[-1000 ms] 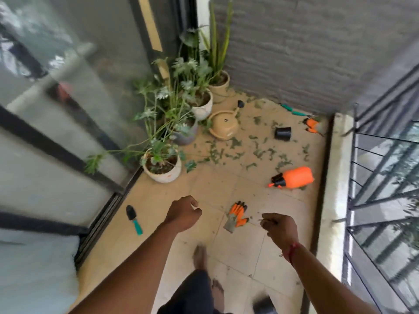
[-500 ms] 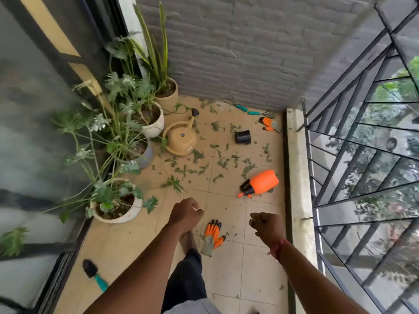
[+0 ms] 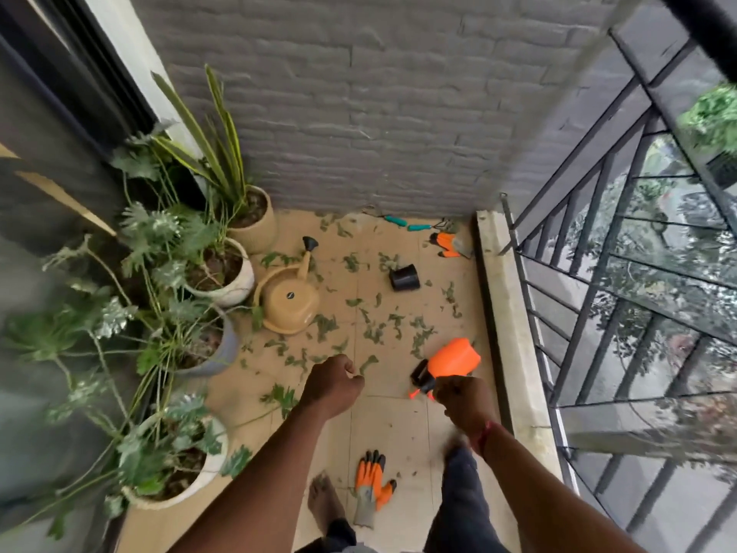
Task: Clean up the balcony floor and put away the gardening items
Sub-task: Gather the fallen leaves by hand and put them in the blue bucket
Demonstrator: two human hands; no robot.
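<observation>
Balcony, seen from above: my left hand (image 3: 333, 383) and right hand (image 3: 462, 401) hang over the tiled floor (image 3: 391, 417), fingers curled into fists around nothing. Cut leaves (image 3: 375, 333) lie scattered between the tan watering can (image 3: 289, 301), black pot (image 3: 404, 277) and orange spray bottle (image 3: 454, 359); one orange glove (image 3: 371, 478) lies beside my foot.

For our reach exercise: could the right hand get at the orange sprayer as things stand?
Probably yes: nothing lies between the right hand and the sprayer, though a stoop looks needed.
</observation>
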